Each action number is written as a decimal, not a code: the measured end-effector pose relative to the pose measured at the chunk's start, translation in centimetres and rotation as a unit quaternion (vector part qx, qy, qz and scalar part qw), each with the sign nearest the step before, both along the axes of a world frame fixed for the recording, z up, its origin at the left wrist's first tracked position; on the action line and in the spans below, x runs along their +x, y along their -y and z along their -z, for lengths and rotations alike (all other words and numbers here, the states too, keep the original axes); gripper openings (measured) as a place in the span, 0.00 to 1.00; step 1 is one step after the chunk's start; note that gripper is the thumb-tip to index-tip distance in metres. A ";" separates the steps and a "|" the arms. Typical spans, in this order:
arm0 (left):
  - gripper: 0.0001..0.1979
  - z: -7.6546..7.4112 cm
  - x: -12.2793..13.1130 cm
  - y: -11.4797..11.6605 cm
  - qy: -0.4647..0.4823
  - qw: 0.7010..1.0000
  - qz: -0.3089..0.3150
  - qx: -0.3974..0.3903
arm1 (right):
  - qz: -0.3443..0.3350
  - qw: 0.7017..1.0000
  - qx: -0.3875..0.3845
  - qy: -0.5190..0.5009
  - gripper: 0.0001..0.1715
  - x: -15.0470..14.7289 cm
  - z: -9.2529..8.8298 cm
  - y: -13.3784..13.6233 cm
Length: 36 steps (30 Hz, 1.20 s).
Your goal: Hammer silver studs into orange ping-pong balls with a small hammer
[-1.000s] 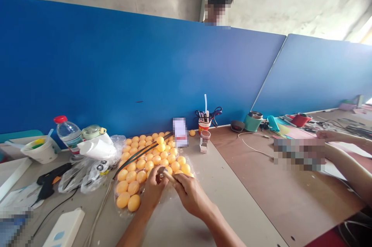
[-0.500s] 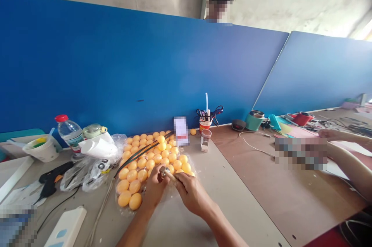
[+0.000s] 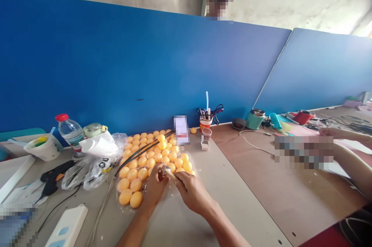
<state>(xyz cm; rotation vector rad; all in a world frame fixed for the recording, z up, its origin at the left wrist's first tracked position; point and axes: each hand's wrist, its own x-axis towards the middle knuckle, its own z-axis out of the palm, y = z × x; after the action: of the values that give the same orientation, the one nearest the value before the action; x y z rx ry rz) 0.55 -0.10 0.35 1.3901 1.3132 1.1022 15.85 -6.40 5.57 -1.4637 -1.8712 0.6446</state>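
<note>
My left hand [image 3: 156, 186] is curled around a small shiny object [image 3: 165, 170] at the near edge of the orange balls; what it is cannot be made out. My right hand [image 3: 193, 192] grips a pale stick-like handle [image 3: 173, 178] whose far end meets that object. Beyond and left of my hands, orange balls [image 3: 142, 173] lie in rows under clear plastic. Dark strips [image 3: 141, 151] rest across them, with two balls near the strips' upper end.
A glue gun [image 3: 54, 177], plastic bags [image 3: 95, 173], a bottle [image 3: 69, 132] and a power strip [image 3: 68, 225] are at left. Behind stand a pen cup [image 3: 205, 123] and small box [image 3: 205, 145]. Another person's arms [image 3: 348, 150] are at right; a person's head shows above the blue partition [image 3: 130, 65].
The view has shifted very slightly. My hands stay together around the small object, with hardly any movement.
</note>
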 end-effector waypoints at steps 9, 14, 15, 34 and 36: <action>0.19 0.7 -0.1 -0.2 0.019 1.000 0.001 0.008 | -0.013 1.000 -0.003 -0.005 0.09 -0.1 0.1 0.1; 0.19 1.0 -0.1 -0.3 0.069 0.998 -0.009 -0.006 | -0.008 1.000 -0.001 -0.009 0.10 0.0 0.1 0.1; 0.20 1.0 -0.1 -0.3 0.078 0.997 -0.006 -0.014 | -0.009 1.000 -0.001 -0.008 0.10 0.0 0.1 0.0; 0.24 -0.7 0.1 0.0 0.317 0.947 -0.011 -0.047 | -0.024 0.995 0.004 -0.092 0.13 0.3 -1.2 0.3; 0.24 -1.4 0.2 0.1 0.405 0.912 0.010 -0.067 | -0.021 0.994 -0.010 -0.102 0.13 0.4 -1.1 0.3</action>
<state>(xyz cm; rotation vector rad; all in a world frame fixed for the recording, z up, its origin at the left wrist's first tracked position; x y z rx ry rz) 0.77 -0.22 1.74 0.6938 0.7361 1.3410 16.24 -6.66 6.64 -1.3208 -1.7448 0.8045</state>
